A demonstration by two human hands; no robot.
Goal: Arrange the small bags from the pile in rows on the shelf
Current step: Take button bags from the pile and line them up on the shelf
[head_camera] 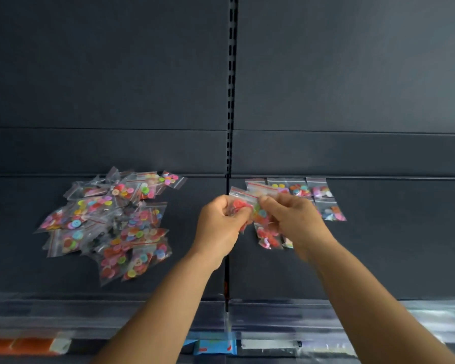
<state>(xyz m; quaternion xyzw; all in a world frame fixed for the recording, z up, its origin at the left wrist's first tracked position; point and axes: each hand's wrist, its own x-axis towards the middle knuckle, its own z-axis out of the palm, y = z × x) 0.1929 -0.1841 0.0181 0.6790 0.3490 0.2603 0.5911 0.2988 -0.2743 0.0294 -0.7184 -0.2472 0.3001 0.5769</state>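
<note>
Head view shows my left hand (pixel 222 215) and right hand (pixel 286 215) both pinching small bags (pixel 243 199) above the shelf (pixel 392 245), so I'd separate one and lay it square beside the started rows (pixel 310 191), pile (pixel 108 222) waiting leftward.

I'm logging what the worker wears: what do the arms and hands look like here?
Both forearms are bare as far as the frame shows, with no sleeves in view. The left hand and right hand wear no gloves, and no rings, watch or bracelets show.
</note>
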